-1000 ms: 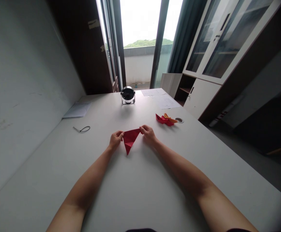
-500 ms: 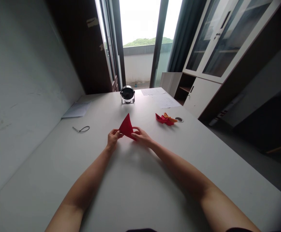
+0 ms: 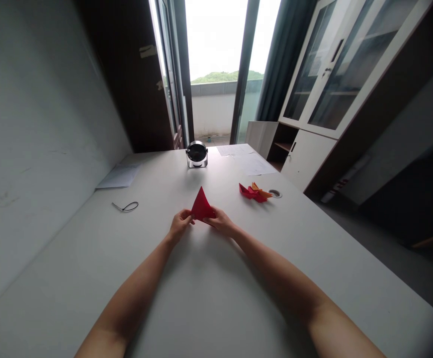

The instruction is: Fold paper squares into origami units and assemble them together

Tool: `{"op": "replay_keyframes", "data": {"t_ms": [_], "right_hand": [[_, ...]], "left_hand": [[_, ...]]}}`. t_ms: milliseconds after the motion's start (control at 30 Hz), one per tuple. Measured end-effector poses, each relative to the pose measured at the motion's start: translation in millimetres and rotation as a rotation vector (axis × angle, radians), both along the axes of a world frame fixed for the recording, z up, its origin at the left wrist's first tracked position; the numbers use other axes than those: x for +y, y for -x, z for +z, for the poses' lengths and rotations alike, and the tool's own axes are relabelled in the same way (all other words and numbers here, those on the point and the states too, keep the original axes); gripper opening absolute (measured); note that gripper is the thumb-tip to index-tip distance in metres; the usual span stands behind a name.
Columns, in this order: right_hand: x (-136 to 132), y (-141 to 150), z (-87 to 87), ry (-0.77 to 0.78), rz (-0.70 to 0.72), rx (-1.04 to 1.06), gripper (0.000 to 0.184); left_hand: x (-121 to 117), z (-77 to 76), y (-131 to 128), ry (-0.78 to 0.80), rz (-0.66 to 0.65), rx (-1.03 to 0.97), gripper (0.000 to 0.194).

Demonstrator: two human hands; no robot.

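Between my hands is a piece of folded red paper (image 3: pixel 202 205), a triangle with its point facing away from me. My left hand (image 3: pixel 181 222) pinches its lower left corner between thumb and fingers. On the other side, my right hand (image 3: pixel 220 221) grips the lower right part, thumb on the near face and fingers partly hidden behind. The paper is held just over the white table (image 3: pixel 201 288); whether its lower edge touches the surface I cannot tell. To the right lie several folded paper pieces, red ones (image 3: pixel 252 193) and an orange one (image 3: pixel 262 193).
A roll of tape (image 3: pixel 275 193) lies beside the folded pieces. A round black device on a metal stand (image 3: pixel 197 153) is at the far end. Paper sheets (image 3: pixel 255 164) lie at back right, another stack (image 3: pixel 120 176) by the left wall. A looped cable tie (image 3: pixel 127 207) is at left.
The red paper has shifted slightly right and turned more upright, its two lower corners nearer together. My left hand has moved right towards my right hand. The whole view has tilted slightly.
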State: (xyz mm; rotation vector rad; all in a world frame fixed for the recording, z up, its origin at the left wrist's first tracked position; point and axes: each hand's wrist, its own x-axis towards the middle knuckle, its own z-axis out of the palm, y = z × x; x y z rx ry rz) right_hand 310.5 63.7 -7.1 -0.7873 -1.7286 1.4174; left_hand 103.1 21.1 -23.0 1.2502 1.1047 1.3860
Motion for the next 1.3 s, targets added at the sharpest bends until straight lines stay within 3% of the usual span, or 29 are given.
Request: {"op": "replay_keyframes", "data": {"t_ms": [233, 567, 1100, 1200, 1300], "right_hand": [[9, -1, -11.1, -0.031, 0.02, -0.046, 0.032], [18, -2, -25.5, 0.017, -0.252, 0.095, 0.042], [28, -19, -27.2, -0.067, -0.471, 0.123, 0.06], [29, -23, -20.9, -0.075, -0.447, 0.148, 0.055], [23, -22, -12.8, -0.03, -0.328, 0.165, 0.057]], "left_hand": [[3, -4.9, 0, 0.004, 0.067, -0.091, 0.037], [4, -8.8, 0, 0.028, 0.11, -0.083, 0.041], [7, -12.5, 4, 0.033, 0.161, -0.097, 0.045], [4, -9.6, 1, 0.025, 0.137, -0.005, 0.043], [1, -7.9, -4, 0.011, 0.072, 0.093, 0.04]]}}
